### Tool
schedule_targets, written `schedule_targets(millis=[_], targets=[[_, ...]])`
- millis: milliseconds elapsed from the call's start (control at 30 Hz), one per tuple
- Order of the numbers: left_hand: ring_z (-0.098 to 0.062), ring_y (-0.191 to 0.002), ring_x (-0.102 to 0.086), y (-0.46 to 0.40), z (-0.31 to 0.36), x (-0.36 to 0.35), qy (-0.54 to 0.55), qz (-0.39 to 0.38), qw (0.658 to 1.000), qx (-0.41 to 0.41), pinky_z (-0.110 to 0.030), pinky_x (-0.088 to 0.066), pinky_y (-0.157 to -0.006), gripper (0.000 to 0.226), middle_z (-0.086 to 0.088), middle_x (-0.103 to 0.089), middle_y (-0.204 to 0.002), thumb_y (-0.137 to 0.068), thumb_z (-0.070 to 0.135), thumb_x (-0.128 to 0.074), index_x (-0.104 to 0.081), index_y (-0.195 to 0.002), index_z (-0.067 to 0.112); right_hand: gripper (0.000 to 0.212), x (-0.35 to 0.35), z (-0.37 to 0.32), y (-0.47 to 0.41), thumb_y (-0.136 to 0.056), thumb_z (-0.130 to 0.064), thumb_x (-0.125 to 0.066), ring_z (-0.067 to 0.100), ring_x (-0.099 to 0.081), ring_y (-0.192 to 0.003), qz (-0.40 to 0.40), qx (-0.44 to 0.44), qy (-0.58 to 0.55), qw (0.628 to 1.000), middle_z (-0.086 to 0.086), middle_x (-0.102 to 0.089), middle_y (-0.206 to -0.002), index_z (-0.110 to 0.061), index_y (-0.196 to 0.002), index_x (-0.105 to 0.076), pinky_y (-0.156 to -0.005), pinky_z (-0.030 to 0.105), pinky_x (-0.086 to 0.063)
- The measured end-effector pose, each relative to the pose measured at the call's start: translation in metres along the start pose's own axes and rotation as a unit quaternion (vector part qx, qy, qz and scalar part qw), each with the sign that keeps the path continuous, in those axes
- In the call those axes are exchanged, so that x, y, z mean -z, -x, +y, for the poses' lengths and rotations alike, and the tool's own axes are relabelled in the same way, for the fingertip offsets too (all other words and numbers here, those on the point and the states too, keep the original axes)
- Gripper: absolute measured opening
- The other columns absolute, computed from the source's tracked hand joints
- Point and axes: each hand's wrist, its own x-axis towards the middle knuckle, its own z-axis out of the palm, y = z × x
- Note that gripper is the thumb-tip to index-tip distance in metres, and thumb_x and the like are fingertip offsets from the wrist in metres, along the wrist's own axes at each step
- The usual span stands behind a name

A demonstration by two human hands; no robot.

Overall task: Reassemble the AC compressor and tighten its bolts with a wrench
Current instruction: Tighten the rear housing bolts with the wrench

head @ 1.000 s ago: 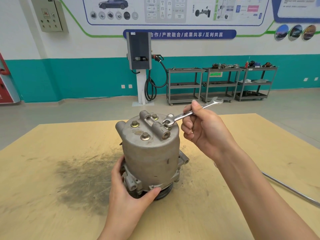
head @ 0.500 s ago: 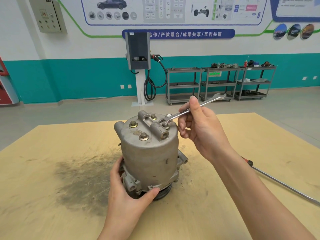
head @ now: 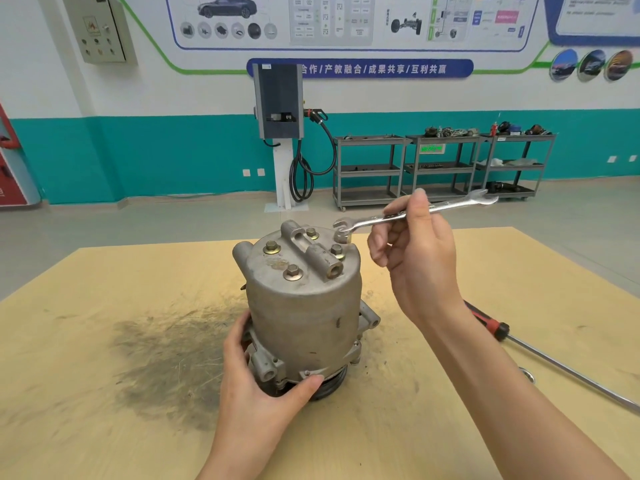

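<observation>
— Fingers first: what is the right hand [head: 420,268] doing?

— Its grip pinches the wrench [head: 414,213] near mid-shaft, thumb up on top, the other fingers curled below. The near open end sits at the far rim of the compressor's top, at a bolt there; whether it is fully seated on the head I cannot tell.

— And the left hand [head: 258,382]?

— Wrapped around the base of the AC compressor [head: 304,306], thumb across the front lower flange, fingers hidden behind the left side. That grip is curled onto the housing.

— Where does the compressor stand?

— Upright on the tabletop [head: 104,341], pulley end down, just beside a dark smudged patch [head: 166,355] to its left. Hex bolts [head: 292,272] show on the top face, either side of a raised port block.

— Anything else around?

— A long screwdriver [head: 554,358] with a red-and-black handle lies to the right, apart from the compressor. Beyond the tabletop, a charging station [head: 278,102] and grey shelf carts [head: 440,168] stand against the teal wall.
</observation>
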Motion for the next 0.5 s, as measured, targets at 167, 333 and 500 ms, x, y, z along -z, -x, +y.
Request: schedule_targets(millis=[167, 333, 500], targets=[[0.032, -0.112, -0.036, -0.0005, -0.0030, -0.0010, 0.001, 0.008, 1.000, 0.002, -0.012, -0.035, -0.088, 0.105, 0.059, -0.033, -0.117, -0.033, 0.060, -0.088, -0.022, -0.111, 0.084, 0.038, 0.0046, -0.0023, -0.0073, -0.105, -0.038, -0.034, 0.011, -0.041, -0.040, 0.001, -0.168, -0.066, 0.984, 0.000, -0.047, -0.049, -0.010, -0.085, -0.051, -0.038, 0.019, -0.032], [0.031, -0.114, -0.036, -0.0010, -0.0058, -0.0007, 0.002, 0.007, 1.000, 0.002, -0.012, -0.035, -0.087, 0.103, 0.058, -0.033, -0.119, -0.034, 0.060, -0.085, -0.022, -0.113, 0.083, 0.035, 0.0047, 0.0001, -0.0070, -0.104, -0.038, -0.036, 0.011, -0.040, -0.041, -0.043, -0.212, -0.055, 0.975, 0.001, -0.047, -0.050, -0.012, -0.086, -0.052, -0.038, 0.018, -0.031], [0.031, -0.114, -0.036, -0.0010, -0.0061, -0.0003, -0.001, 0.006, 1.000, 0.002, -0.013, -0.036, -0.086, 0.103, 0.058, -0.034, -0.119, -0.034, 0.061, -0.085, -0.022, -0.113, 0.082, 0.035, 0.0072, -0.0035, -0.0084, -0.105, -0.034, -0.034, 0.013, -0.041, -0.041, -0.045, -0.216, -0.061, 0.973, 0.004, -0.048, -0.050, -0.011, -0.085, -0.051, -0.037, 0.019, -0.032]])
